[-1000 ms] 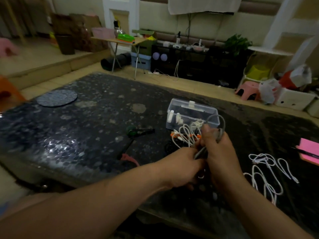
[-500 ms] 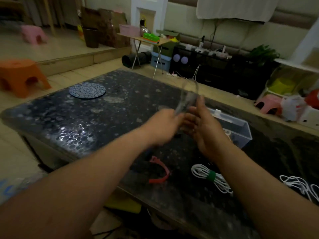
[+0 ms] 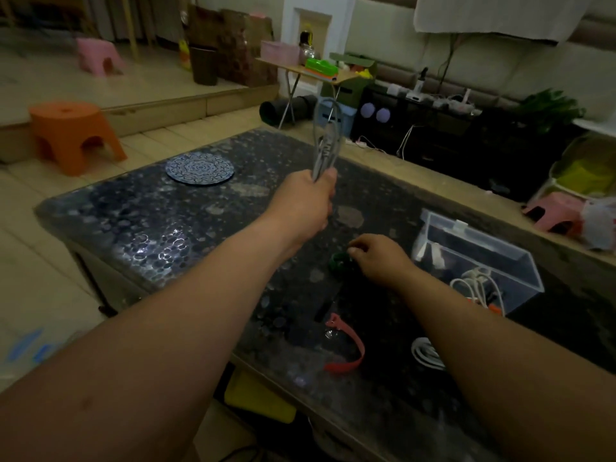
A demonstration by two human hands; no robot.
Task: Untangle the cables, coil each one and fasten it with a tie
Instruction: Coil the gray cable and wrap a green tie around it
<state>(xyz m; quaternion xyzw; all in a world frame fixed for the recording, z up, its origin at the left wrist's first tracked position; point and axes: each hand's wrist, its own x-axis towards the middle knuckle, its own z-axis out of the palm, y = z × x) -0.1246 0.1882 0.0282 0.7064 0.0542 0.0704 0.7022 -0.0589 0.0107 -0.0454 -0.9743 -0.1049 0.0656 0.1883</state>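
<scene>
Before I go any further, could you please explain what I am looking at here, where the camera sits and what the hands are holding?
There is no machine here: a person works with bare hands, and the one camera sits on their head, looking forward and down. The left hand grips a coiled grey cable, raised above the dark table. The right hand is down at a green tie; whether it already pinches it is unclear. Also on the table are a red tie, a bundled white cable, a round patterned mat and a clear box with white cables inside.
</scene>
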